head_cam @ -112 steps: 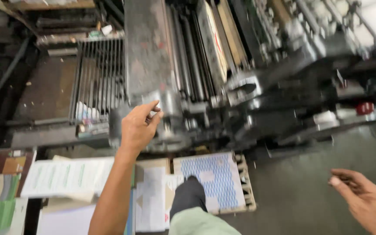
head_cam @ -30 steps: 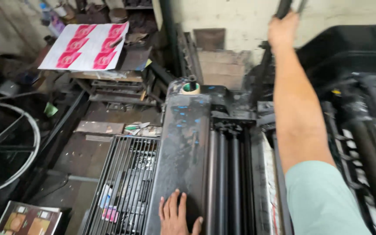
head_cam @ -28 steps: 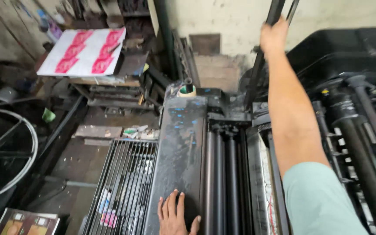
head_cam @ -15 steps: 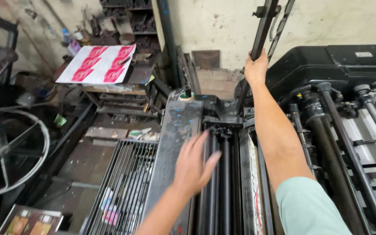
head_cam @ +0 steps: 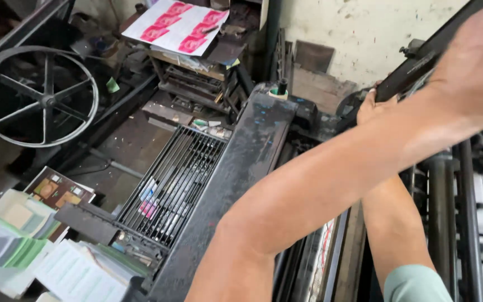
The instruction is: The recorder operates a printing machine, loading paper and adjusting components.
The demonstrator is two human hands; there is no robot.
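I stand over a black, ink-stained printing press (head_cam: pixel 252 151). My right hand (head_cam: pixel 371 105) is closed around a long black metal bar (head_cam: pixel 415 64) that slants up to the top right over the press. My left arm crosses the picture from the lower middle to the top right. My left hand (head_cam: pixel 473 53) is blurred and lies close against the same bar, higher up than the right hand; its fingers cannot be made out. A slatted metal grille (head_cam: pixel 174 179) lies left of the press cover, and grey rollers (head_cam: pixel 465 201) run along the right.
A large spoked flywheel (head_cam: pixel 34 95) stands at the left. A white sheet with red prints (head_cam: pixel 177 25) rests on a cluttered rack at the back. Stacks of printed paper (head_cam: pixel 29 251) sit at the lower left. A pale wall (head_cam: pixel 359 28) rises behind the press.
My left hand has lifted off the press cover and swung up and right to the bar. My right hand stays on the bar, and the view has moved closer and to the left.
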